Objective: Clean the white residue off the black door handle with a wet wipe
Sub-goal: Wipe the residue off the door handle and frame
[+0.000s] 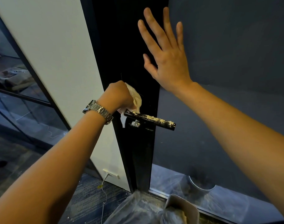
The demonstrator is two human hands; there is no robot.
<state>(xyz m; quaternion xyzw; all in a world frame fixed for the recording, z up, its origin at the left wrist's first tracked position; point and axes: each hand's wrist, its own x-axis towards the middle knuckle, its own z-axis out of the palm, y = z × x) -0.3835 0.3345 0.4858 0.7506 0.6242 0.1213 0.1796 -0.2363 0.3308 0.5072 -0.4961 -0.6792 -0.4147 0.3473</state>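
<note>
Left hand point(117, 94): fist clamped on wet wipe point(135, 96), pressed at door handle point(150, 119) base. Right hand point(165, 50): fingers spread, flat on door point(121, 46). Handle: centre frame, residue-speckled, long axis 10-to-4 o'clock, free end toward 4.

Two bare forearms, no sleeves in view. A silver metal wristwatch point(98, 111) with a polished link bracelet on the left wrist, its case turned toward the outer side. Left hand point(117, 96) and right hand point(166, 52) both ungloved, without rings on the visible fingers, nails short.
</note>
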